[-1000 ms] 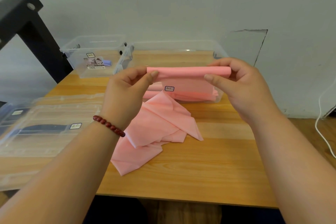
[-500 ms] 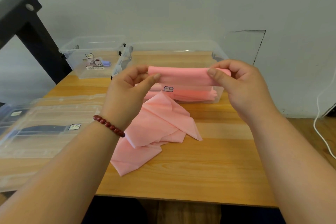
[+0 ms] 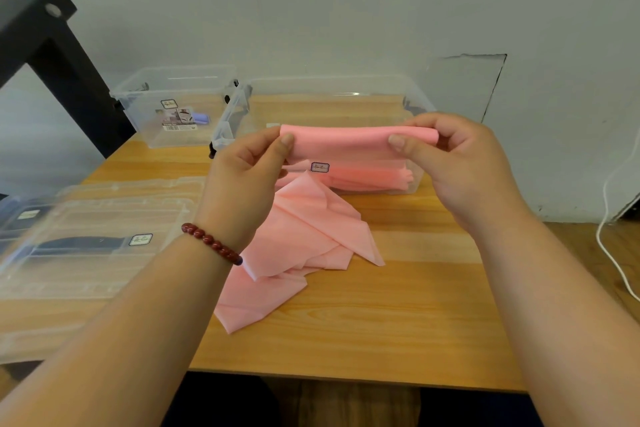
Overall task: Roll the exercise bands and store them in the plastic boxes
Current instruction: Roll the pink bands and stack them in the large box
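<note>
A pink exercise band (image 3: 341, 144) is partly rolled and held in the air over the wooden table (image 3: 398, 333). My left hand (image 3: 242, 173) pinches the roll's left end between thumb and fingers. My right hand (image 3: 460, 163) pinches its right end the same way. The loose tail of the pink band (image 3: 298, 246) hangs down and lies crumpled on the table. Behind the roll stands a clear plastic box (image 3: 332, 104) with more pink bands (image 3: 374, 178) lying inside.
A second clear box (image 3: 173, 104) stands at the back left with a small label. Clear lids and a box with a dark band (image 3: 83, 243) lie at the left. A black frame (image 3: 52, 55) rises at far left. A white cable (image 3: 609, 246) hangs at right.
The thumbs have shifted slightly on the roll as it turns; the roll stays at about the same height. The tail on the table has barely moved.
</note>
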